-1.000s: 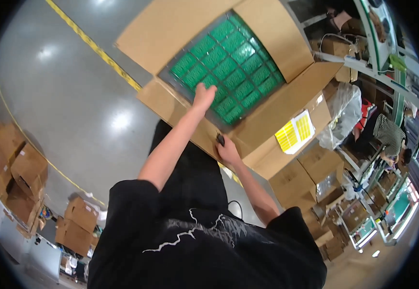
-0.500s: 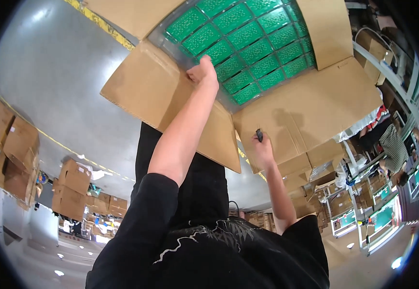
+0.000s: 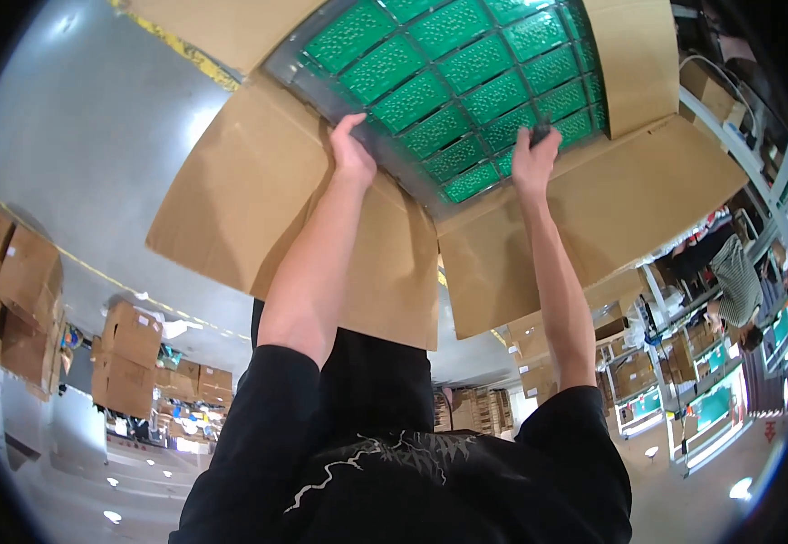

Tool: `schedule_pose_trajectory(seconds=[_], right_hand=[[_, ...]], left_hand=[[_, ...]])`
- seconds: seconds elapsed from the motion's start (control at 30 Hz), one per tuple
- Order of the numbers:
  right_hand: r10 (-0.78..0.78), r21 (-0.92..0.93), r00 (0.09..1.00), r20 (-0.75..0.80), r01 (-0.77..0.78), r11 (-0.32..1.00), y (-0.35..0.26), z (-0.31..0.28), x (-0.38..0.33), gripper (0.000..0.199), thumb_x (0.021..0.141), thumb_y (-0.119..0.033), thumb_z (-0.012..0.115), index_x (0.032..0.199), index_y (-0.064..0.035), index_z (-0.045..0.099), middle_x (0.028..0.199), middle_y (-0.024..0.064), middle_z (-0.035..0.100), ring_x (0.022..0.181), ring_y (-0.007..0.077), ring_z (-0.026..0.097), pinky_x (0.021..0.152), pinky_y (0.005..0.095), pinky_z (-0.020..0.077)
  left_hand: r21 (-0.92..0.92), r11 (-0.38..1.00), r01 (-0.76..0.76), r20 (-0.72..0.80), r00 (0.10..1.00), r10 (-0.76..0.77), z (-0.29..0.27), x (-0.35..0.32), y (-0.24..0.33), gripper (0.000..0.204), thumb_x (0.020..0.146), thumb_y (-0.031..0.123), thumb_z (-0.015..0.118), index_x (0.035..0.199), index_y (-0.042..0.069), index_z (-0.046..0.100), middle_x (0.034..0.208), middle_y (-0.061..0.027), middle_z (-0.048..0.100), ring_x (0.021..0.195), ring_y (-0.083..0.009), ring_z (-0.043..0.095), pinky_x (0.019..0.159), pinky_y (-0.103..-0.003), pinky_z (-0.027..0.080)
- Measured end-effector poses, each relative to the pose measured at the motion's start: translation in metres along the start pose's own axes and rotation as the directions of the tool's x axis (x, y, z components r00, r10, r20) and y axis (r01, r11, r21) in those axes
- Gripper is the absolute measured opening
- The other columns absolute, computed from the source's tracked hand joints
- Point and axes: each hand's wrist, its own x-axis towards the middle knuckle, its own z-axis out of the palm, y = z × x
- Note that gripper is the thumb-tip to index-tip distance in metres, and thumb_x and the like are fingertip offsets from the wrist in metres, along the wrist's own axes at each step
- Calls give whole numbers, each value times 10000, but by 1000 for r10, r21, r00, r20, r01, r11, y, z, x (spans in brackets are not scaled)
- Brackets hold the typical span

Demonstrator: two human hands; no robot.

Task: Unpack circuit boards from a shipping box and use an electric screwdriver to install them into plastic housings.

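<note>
A large open cardboard box [image 3: 629,77] holds a clear plastic tray [image 3: 431,199] with rows of green circuit boards [image 3: 414,102] in its pockets. My left hand [image 3: 354,156] is at the tray's near left edge, thumb on top and the other fingers curled down, partly hidden, at the edge beside the box flap [image 3: 240,186]. My right hand [image 3: 533,165] is closed around a small black handheld object [image 3: 540,133], over the near right part of the boards. Its kind I cannot make out.
Another box flap [image 3: 584,222] spreads out at the near right. Stacked cartons [image 3: 126,354] stand at the left beyond a yellow floor line [image 3: 185,50]. Metal racks [image 3: 747,150] and a person in a striped top [image 3: 736,281] are at the right.
My right hand, with the black object, has moved up and forward from over the right flap to over the boards. My left hand has shifted slightly left and down along the tray edge.
</note>
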Motion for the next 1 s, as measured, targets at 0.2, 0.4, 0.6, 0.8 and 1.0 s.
schedule_pose_trajectory(seconds=[0.2,0.4,0.6,0.8,1.0], right_hand=[[-201,-228,980,-12,193,954,-37,33,43,457,836,-255,600,1148,14,402,1162,224,411,1093,405,388,906,557,319],[-183,-279,983,13,179,943,-52,48,49,503,847,-269,598,1186,26,372,1199,219,369,1101,395,353,936,530,282],[-199,-274,980,7,193,942,-50,44,46,546,829,-294,620,1198,13,359,1192,210,360,1105,389,341,955,527,263],[-267,-206,959,-92,244,947,-27,18,23,563,791,-233,655,1220,-10,367,1179,204,381,1109,370,360,950,492,293],[-158,-364,972,-174,85,928,38,-25,-7,532,777,-185,647,1221,-26,400,1202,210,395,1135,377,372,976,475,300]], left_hand=[[12,1000,21,25,999,-21,-16,25,-3,361,564,111,560,923,73,575,994,-45,606,952,-251,531,892,-353,394],[0,1000,-23,-38,999,23,-15,30,-9,294,597,114,520,881,65,579,950,-58,636,918,-272,562,862,-384,425],[-31,1000,4,-44,999,-5,-17,32,-8,238,581,91,528,815,69,566,950,-62,633,934,-274,554,866,-383,423],[30,999,-19,-60,998,21,-24,32,-11,250,586,89,548,834,80,572,956,-47,624,943,-265,548,884,-383,405],[38,999,-18,50,999,16,-25,38,-19,308,642,103,559,949,75,573,985,-43,618,952,-260,546,903,-396,391]])
